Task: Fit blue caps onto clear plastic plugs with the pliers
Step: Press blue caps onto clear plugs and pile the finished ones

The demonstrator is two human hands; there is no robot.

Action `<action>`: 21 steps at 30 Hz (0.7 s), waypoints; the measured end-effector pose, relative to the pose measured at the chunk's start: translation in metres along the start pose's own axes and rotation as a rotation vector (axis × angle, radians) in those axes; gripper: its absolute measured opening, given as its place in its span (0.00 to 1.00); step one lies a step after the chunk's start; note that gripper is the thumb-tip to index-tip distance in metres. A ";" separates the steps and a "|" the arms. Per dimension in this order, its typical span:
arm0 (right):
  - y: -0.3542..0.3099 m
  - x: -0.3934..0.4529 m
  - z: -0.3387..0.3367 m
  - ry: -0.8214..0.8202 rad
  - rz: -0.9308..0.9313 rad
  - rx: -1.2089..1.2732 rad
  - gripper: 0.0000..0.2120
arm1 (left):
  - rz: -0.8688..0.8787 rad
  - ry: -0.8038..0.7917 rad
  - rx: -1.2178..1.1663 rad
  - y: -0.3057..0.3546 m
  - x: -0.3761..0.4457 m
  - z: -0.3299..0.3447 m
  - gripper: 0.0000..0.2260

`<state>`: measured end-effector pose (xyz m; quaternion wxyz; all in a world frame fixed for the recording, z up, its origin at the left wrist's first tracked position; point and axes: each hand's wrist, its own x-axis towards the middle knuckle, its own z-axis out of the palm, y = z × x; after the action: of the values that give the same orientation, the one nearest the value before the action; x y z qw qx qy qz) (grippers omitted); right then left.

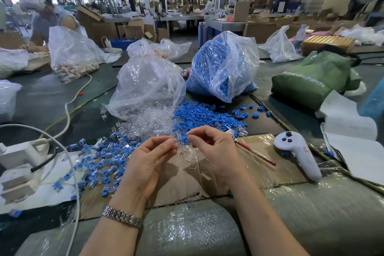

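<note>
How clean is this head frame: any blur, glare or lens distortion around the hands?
Head view: both hands, left hand and right hand, are sharp at centre; the frame edges are smeared and bowed by the wide lens, notably the far right; glare streaks the clear bag and the bubble wrap; lighting is even, shadows soft.

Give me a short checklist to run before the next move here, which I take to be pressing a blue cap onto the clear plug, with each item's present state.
1. Clear plug in hand: ok, the left hand pinches a clear plug.
2. Blue cap in hand: ok, the right hand pinches a blue cap.
3. Cap lined up with plug: cannot tell, the parts are too small and partly hidden by fingertips.
4. Pliers within reach: ok, the pliers lie on the cardboard just right of the right hand.
5. Pliers in hand: not ok, neither hand holds them.
6. Spare caps: ok, a loose blue cap pile lies behind the hands.
</note>
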<state>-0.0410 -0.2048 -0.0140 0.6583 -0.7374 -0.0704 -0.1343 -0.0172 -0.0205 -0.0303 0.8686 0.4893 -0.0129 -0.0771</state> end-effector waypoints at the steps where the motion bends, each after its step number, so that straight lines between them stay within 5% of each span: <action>1: 0.000 0.000 -0.001 -0.006 0.003 0.000 0.04 | -0.004 0.003 -0.027 0.000 0.001 0.000 0.10; 13: 0.007 0.000 0.008 -0.053 -0.080 -0.157 0.04 | 0.015 -0.066 0.018 -0.006 0.000 0.005 0.09; 21: 0.002 -0.002 0.004 -0.088 -0.098 -0.113 0.06 | -0.160 -0.125 -0.034 -0.002 -0.004 0.007 0.08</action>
<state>-0.0417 -0.2008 -0.0166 0.6044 -0.7743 -0.1276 -0.1375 -0.0219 -0.0269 -0.0284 0.8653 0.4683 -0.0266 -0.1770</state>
